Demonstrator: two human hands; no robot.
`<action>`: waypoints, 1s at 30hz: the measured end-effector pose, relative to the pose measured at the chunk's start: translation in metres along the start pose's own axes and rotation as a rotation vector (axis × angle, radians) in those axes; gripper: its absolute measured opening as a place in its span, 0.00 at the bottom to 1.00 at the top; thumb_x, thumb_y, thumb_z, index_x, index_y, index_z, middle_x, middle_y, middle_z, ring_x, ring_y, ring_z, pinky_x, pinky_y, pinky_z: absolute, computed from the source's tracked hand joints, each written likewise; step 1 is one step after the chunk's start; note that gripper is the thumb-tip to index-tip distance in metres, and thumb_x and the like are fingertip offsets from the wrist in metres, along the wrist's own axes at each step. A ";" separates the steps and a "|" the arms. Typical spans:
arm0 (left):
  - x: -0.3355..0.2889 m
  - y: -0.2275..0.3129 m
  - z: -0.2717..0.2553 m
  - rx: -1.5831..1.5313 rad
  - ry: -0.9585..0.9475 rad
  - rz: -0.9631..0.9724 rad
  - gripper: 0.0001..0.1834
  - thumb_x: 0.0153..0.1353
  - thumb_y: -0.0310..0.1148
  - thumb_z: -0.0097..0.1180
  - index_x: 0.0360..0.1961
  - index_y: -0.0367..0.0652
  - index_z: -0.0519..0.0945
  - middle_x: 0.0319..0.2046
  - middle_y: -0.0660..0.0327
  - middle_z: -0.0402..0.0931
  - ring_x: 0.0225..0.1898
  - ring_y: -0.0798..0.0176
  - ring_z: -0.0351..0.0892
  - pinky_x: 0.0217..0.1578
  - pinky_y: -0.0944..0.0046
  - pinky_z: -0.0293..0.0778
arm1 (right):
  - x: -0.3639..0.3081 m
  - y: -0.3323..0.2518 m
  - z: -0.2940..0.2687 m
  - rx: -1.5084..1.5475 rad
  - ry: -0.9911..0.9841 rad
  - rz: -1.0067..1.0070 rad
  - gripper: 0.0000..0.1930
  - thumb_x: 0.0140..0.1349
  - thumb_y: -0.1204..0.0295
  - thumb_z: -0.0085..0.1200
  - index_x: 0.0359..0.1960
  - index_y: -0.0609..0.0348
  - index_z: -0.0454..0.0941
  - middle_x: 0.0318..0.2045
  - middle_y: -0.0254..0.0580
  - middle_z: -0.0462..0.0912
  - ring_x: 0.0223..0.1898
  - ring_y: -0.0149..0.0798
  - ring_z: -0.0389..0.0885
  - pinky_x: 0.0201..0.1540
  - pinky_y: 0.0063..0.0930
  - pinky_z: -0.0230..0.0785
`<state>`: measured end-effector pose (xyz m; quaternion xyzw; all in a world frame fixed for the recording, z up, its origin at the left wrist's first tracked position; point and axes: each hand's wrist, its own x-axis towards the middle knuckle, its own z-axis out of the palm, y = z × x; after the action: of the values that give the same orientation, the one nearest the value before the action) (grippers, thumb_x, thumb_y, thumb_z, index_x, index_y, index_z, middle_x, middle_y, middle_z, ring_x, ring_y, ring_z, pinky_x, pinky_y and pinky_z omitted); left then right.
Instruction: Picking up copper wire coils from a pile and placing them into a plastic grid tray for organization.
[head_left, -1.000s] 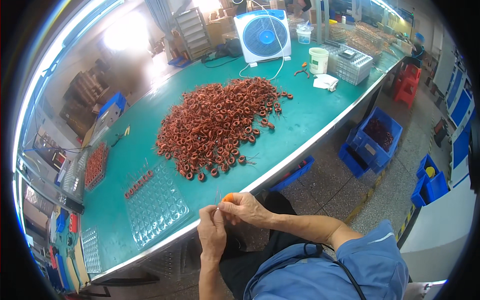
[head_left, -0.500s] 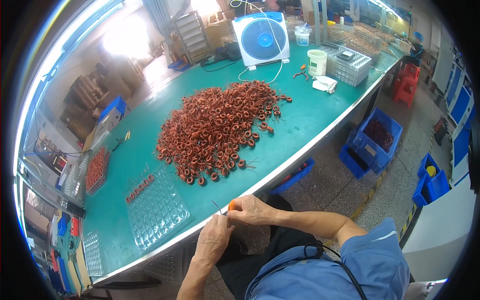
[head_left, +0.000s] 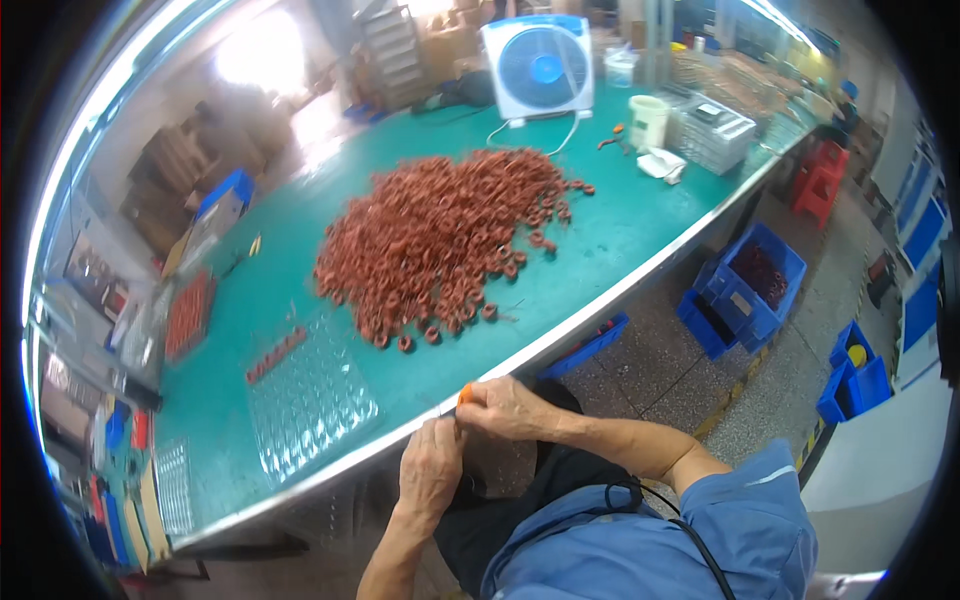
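At the near edge of the green worktop [head_left: 620, 240], well short of the big heap of copper coils [head_left: 445, 235], the right hand [head_left: 505, 408] pinches one small orange coil [head_left: 465, 396] while the left hand [head_left: 432, 470] works closed beneath it, so this looks like lead trimming, which next calls for setting it in the clear tray [head_left: 310, 395].

Counter [head_left: 600, 250] is showing a smooth green mat top, faintly glossy where light is glaring, with a bright metal edge strip. Heap of reddish-brown coils [head_left: 440, 235] is looking like wound copper wire, dull sheen. Clear plastic tray [head_left: 310, 395] is glinting, moulded into small pockets. Blue crates [head_left: 750, 285] on the speckled floor are looking like hard matt plastic. Fan [head_left: 545, 65] is showing a white plastic housing. Blue sleeve [head_left: 740, 520] is reading as matt woven cloth. Right hand [head_left: 505, 408] is pinching a small glossy orange piece [head_left: 465, 396]; its material cannot be told.
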<state>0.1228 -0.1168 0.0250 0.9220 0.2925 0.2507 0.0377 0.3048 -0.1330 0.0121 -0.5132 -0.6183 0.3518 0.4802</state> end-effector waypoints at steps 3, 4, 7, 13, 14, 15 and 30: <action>0.016 0.004 0.011 -0.174 0.112 -0.031 0.11 0.58 0.24 0.60 0.38 0.36 0.70 0.29 0.51 0.70 0.29 0.47 0.74 0.30 0.54 0.72 | 0.002 -0.018 -0.015 -0.161 0.055 -0.026 0.12 0.61 0.66 0.51 0.31 0.65 0.77 0.25 0.60 0.80 0.29 0.58 0.82 0.31 0.43 0.73; 0.022 0.007 0.012 -0.208 0.141 -0.050 0.08 0.60 0.27 0.58 0.35 0.38 0.70 0.28 0.51 0.69 0.30 0.47 0.74 0.31 0.54 0.72 | 0.003 -0.017 -0.016 -0.216 0.107 -0.039 0.12 0.61 0.65 0.50 0.30 0.64 0.77 0.24 0.60 0.80 0.29 0.60 0.81 0.30 0.46 0.72; 0.023 0.008 0.011 -0.416 0.187 -0.293 0.12 0.60 0.29 0.61 0.39 0.37 0.71 0.28 0.51 0.73 0.29 0.46 0.77 0.30 0.53 0.73 | 0.008 -0.031 -0.017 -0.256 0.082 -0.112 0.12 0.61 0.68 0.52 0.30 0.67 0.77 0.21 0.57 0.78 0.24 0.55 0.79 0.27 0.42 0.70; 0.007 0.004 0.003 -0.751 0.219 -0.325 0.15 0.64 0.31 0.59 0.45 0.35 0.69 0.36 0.53 0.79 0.35 0.60 0.82 0.37 0.64 0.77 | 0.012 -0.026 -0.020 0.489 -0.112 0.255 0.10 0.63 0.69 0.55 0.29 0.65 0.78 0.17 0.32 0.75 0.17 0.22 0.70 0.20 0.18 0.60; 0.007 0.006 0.007 -1.040 0.255 -0.340 0.15 0.65 0.31 0.57 0.46 0.35 0.68 0.37 0.54 0.79 0.36 0.61 0.81 0.39 0.63 0.77 | 0.014 -0.024 -0.019 0.684 -0.145 0.284 0.11 0.64 0.68 0.55 0.29 0.64 0.78 0.18 0.31 0.76 0.17 0.21 0.69 0.20 0.16 0.59; 0.006 0.007 0.010 -1.328 0.291 -0.347 0.15 0.66 0.31 0.56 0.48 0.35 0.67 0.38 0.54 0.78 0.37 0.62 0.81 0.41 0.63 0.77 | 0.012 -0.023 -0.018 0.651 -0.165 0.265 0.11 0.63 0.67 0.56 0.31 0.65 0.78 0.19 0.32 0.77 0.17 0.21 0.68 0.20 0.16 0.59; -0.012 0.025 0.011 -1.325 0.384 -0.595 0.16 0.72 0.39 0.45 0.49 0.37 0.73 0.23 0.67 0.71 0.25 0.75 0.72 0.23 0.77 0.59 | 0.007 -0.014 0.017 0.686 -0.167 0.077 0.19 0.62 0.69 0.62 0.52 0.64 0.73 0.44 0.41 0.80 0.47 0.32 0.78 0.52 0.26 0.70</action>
<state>0.1327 -0.1428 0.0152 0.5284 0.3187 0.5101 0.5991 0.2845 -0.1284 0.0217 -0.3148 -0.4815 0.5975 0.5586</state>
